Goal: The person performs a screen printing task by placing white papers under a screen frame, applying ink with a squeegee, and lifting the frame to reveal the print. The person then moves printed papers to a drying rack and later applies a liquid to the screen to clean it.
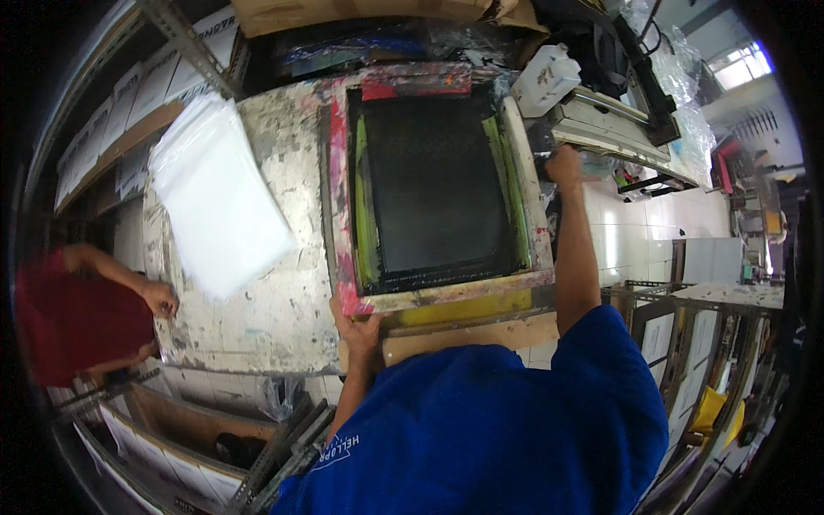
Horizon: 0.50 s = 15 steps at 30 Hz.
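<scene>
A screen printing frame (346, 249) lies in front of me, its wooden border stained pink and red. Its mesh (442, 189) is dark with black ink, and yellow-green strips show along both sides. At the near left corner my left hand (355, 331) grips the border from below, thumb and fingers partly hidden by it. My right arm reaches forward along the frame's right side. There my right hand (563, 166) is closed beside the far right part of the frame; what is in it, if anything, is too dark to make out.
White sheets (223, 197) lie stacked on the paint-spattered table (283, 335) at left. A person in a dark red shirt (77, 309) stands at the table's left edge. A white plastic jug (547, 80) stands at the far right. Metal shelves (687, 296) with boxes flank me.
</scene>
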Tool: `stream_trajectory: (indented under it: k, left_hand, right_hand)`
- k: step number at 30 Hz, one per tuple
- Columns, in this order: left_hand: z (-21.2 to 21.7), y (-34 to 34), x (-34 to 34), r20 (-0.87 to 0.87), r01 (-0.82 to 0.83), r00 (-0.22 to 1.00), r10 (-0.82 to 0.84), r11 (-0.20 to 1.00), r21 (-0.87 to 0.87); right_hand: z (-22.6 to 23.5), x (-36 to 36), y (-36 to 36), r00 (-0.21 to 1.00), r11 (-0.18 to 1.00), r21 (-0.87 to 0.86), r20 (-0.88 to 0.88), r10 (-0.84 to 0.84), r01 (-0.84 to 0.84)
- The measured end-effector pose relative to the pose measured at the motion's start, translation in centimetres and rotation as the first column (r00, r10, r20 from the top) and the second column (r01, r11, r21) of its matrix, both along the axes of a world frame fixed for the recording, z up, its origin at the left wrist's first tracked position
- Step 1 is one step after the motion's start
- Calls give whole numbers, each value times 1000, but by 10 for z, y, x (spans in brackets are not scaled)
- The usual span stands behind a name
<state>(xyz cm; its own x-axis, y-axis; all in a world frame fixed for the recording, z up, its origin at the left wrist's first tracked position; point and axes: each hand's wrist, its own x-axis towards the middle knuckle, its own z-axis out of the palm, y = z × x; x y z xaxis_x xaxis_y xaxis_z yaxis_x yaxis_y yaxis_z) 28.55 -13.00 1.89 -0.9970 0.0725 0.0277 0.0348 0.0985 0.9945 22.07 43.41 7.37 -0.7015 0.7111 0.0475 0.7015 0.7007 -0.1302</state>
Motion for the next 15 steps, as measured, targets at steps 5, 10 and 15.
stream_trajectory:
  k: [5,10,15]
  left_hand:
    - [18,7,-2,57,-5,998,1,997,71]
    - [7,2,-5,-59,12,998,-16,998,-67]
    - [7,1,-7,-98,-10,995,-2,992,-122]
  right_hand:
    - [74,14,-52,796,820,-489,-601,-70,-297]
    - [87,30,-175,772,455,-745,-612,-173,-488]
    - [41,52,-223,788,743,-261,-226,573,-616]
